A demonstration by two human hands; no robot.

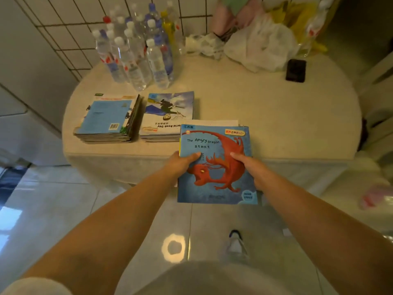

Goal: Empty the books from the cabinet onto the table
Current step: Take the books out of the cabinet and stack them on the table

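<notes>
The left hand grips the left edge of a thin stack of books, thumb curled flat over the glossy blue cover of the top one, fingers hidden beneath. The right hand grips the right edge in the same way, thumb laid across the red dragon printed on the cover. The stack is square and soft-covered, titled "The Angry Dragon"; pale page edges of the books under it show along its far side. Its far end reaches over the near rim of the table, while its near end hangs out above the shiny tiled floor.

Just beyond and to the left, two more piles of thin paperbacks lie flat on the table: a middle pile with an upside-down cover showing a flying figure, and a left pile topped by a plain blue back cover with a barcode. The table is rounded, pale and smooth. Further back stand clear plastic water bottles, crumpled white plastic bags and a flat black rectangular phone.
</notes>
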